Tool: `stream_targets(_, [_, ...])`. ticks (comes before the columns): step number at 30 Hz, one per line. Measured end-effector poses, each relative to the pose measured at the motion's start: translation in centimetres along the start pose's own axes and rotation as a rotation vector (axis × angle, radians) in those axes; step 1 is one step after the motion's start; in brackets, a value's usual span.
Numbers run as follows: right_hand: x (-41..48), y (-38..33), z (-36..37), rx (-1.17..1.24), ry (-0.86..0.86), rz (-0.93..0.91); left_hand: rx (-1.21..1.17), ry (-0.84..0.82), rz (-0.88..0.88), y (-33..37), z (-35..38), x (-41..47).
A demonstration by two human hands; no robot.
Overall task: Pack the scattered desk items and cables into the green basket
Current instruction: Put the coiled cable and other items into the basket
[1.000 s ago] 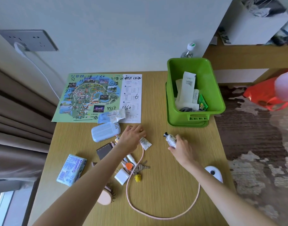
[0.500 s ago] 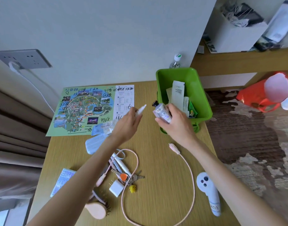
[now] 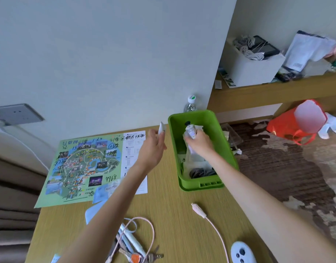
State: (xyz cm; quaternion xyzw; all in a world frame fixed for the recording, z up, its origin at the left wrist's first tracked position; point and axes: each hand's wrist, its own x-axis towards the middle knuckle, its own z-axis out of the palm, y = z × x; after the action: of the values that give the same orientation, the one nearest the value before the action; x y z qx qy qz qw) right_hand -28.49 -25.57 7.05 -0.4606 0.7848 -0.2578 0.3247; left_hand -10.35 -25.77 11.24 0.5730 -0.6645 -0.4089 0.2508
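Right hand [image 3: 198, 142] gripped black-capped tube [image 3: 191, 130] inside green basket [image 3: 229, 154]. Left hand [image 3: 154, 147] pinched small white tube [image 3: 161, 128] just beside basket rim, above desk [image 3: 178, 221].

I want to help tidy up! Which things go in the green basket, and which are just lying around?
For the job: green basket; black-capped tube in the right hand; white tube in the left hand; pink cable; keys.
Just lying about: red bag on the floor; white box on the shelf; wall socket.
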Motion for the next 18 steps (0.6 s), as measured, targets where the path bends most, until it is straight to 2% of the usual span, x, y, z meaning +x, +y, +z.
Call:
stream_targets(7, [1.3, 1.0, 2.8, -0.063, -0.119, 0.089, 0.119, -0.058, 0.024, 0.5, 0.9, 2.1])
stream_targets(10, [0.9, 1.2, 3.0, -0.127, -0.120, 0.039, 0.192, -0.053, 0.090, 1.1, 1.3, 2.8])
stream_targets(14, [-0.2, 1.3, 0.8, -0.256, 0.005, -0.138, 0.352, -0.047, 0.239, 2.3, 2.6, 3.6])
stream_targets(16, [-1.0, 1.7, -1.3, -0.296, 0.142, -0.215, 0.451, -0.015, 0.265, 3.0, 3.8, 3.8])
stream_targets(18, [-1.9, 2.6, -3.4, -0.359, 0.297, -0.284, 0.646, -0.012, 0.285, 3.7, 5.4, 3.9])
